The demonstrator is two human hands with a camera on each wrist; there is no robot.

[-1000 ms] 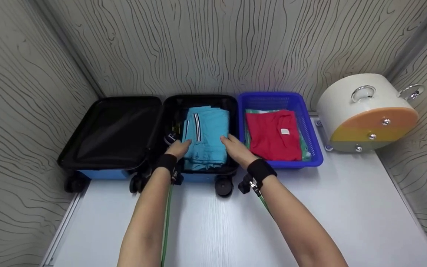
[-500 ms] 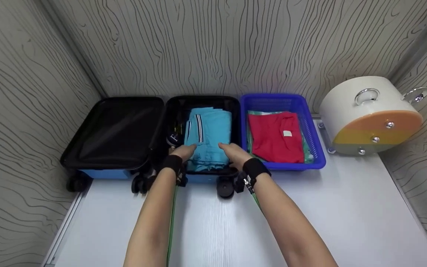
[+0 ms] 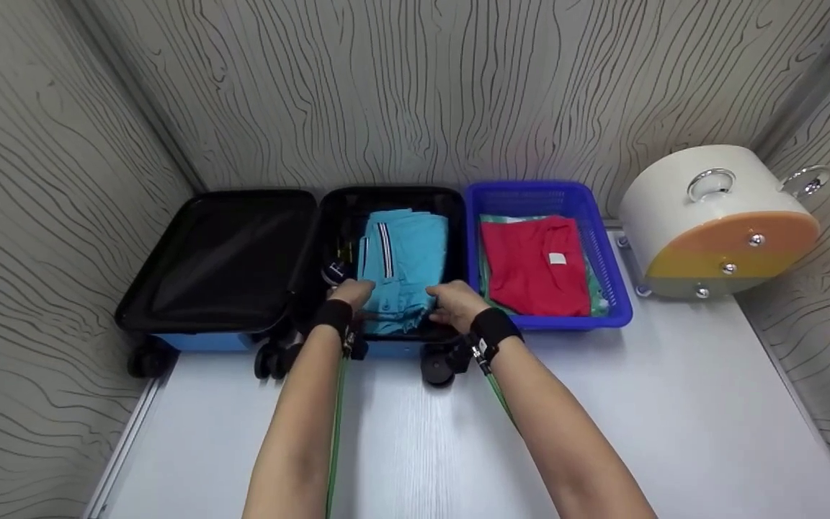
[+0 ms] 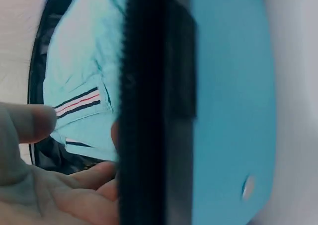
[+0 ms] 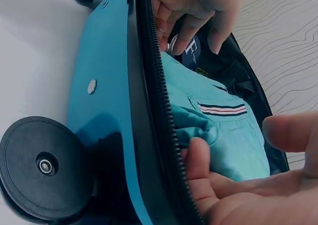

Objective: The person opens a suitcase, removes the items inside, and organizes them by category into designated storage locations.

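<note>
A folded turquoise garment [image 3: 415,249] with striped trim lies in the right half of an open suitcase [image 3: 393,349]. My left hand [image 3: 351,294] is at its near left corner, thumb raised apart from the bent fingers. At the near right corner is my right hand [image 3: 458,303]. In the right wrist view, its fingertips [image 5: 198,155] touch bunched turquoise cloth just inside the zipped rim, with the thumb held away. The near edge of the garment is rumpled. Beside my left hand sits a round navy item [image 3: 336,272] with white lettering. The suitcase rim hides some left fingers in the left wrist view.
The black-lined other suitcase half [image 3: 228,259] lies open at left, its wheels toward me. A blue basket [image 3: 624,310] holding a red garment [image 3: 534,263] stands close on the right. Farther right is a cream rounded drawer box [image 3: 703,187] with metal handles. Patterned walls surround the white table [image 3: 415,447].
Both hands have shifted toward the near edge of the turquoise garment, and their fingers have dipped lower. The near edge of the cloth has become more bunched, especially at its right corner.
</note>
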